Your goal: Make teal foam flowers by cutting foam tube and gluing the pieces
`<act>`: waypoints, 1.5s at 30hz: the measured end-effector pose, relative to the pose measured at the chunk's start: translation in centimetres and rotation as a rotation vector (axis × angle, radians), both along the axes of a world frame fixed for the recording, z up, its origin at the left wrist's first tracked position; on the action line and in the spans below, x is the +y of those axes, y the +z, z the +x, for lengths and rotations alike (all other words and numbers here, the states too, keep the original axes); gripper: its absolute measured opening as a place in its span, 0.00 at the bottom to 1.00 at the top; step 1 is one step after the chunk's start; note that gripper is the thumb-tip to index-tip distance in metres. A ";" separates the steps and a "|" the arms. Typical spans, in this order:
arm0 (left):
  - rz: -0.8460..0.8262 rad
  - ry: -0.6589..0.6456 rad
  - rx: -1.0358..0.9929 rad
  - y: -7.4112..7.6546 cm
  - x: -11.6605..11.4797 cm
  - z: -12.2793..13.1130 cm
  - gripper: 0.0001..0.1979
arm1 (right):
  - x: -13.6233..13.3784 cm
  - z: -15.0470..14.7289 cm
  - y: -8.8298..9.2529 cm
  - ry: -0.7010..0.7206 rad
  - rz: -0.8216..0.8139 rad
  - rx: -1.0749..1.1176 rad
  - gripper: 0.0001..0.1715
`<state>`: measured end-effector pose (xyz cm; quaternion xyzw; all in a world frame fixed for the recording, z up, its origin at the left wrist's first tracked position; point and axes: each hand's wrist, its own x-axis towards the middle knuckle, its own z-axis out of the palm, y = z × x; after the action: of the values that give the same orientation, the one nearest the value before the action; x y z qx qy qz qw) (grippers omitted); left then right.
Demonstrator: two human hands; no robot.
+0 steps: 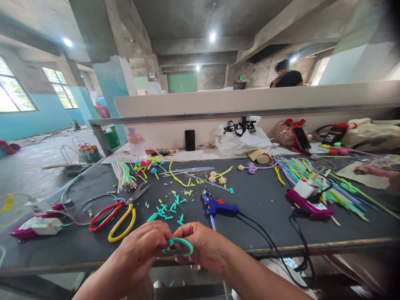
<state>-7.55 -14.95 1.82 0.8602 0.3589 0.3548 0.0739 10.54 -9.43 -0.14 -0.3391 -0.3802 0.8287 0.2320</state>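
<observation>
A green pipe cleaner point(186, 246), bent into a loop, is held between my two hands at the table's front edge. My left hand point(146, 241) pinches its left end with closed fingertips. On the other side my right hand point(203, 243) has its fingers closed on the loop, partly hiding it. Short cut green pieces point(162, 210) lie scattered just beyond the hands. Left of them, scissors point(128, 204) with one red and one yellow handle rest with blades slightly apart. A blue glue gun point(220, 207) lies beyond my right hand, its cord running right.
Finished-looking yellow and purple stems point(251, 167) lie farther back. Loose pastel pipe cleaners point(312, 179) cover the right side; a bundle point(123, 175) stands left. Purple power strips point(309, 204) sit on both sides. A phone point(189, 140) leans against the partition. A person point(287, 77) is beyond it.
</observation>
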 end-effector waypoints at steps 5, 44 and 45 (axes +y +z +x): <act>-0.103 0.000 -0.079 0.3 -0.1 0.0 0.14 | -0.1 -0.6 -0.6 -0.059 -0.002 0.104 0.16; -0.779 0.288 -1.633 -0.2 0.4 -1.3 0.07 | -1.3 -1.6 -1.6 0.095 0.219 0.495 0.11; -0.755 0.300 -1.641 -0.2 0.5 -1.3 0.06 | -1.2 -1.7 -1.9 0.094 0.202 0.487 0.12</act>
<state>-8.87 -14.46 1.65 0.2013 0.3941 0.7196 0.5351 8.86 -10.66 -1.99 -0.0868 -0.4093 0.8535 0.3106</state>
